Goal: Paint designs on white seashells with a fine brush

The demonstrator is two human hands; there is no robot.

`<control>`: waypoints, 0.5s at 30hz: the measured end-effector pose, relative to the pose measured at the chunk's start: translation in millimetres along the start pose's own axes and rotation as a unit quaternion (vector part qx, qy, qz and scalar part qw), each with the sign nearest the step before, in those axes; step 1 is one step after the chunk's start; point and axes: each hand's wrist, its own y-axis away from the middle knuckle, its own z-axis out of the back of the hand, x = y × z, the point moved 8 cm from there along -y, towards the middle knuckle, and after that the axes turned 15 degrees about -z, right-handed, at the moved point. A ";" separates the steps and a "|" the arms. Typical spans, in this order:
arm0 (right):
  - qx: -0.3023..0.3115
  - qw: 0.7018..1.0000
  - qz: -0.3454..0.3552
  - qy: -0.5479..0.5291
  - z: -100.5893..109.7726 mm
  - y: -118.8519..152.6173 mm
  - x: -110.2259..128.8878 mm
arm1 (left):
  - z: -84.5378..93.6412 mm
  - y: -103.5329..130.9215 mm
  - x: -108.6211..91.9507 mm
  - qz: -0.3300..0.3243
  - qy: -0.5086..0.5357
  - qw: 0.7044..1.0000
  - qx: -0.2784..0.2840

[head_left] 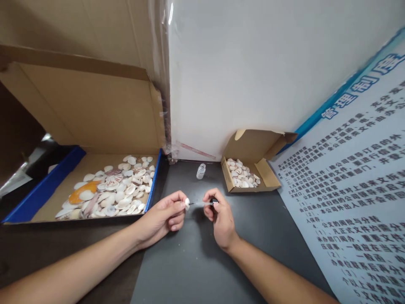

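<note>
My left hand pinches a small white seashell between thumb and fingertips. Facing it, my right hand grips a bottle-cap brush by its black cap. The thin brush stem points left, and its dark tip is at the shell's edge; whether the two touch I cannot tell. Behind my hands a small clear bottle with a white label stands upright, without a cap. Both hands are held above the dark tabletop.
On the left, a blue-edged cardboard box holds many shells, some orange or purplish. A smaller open cardboard box with shells sits at the back right. A white panel rises behind; a printed poster slopes along the right.
</note>
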 end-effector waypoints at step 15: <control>0.023 0.999 0.035 0.025 -5.2 4.5 0.1 | -1.3 -0.4 -4.8 -0.016 0.003 1.000 -0.025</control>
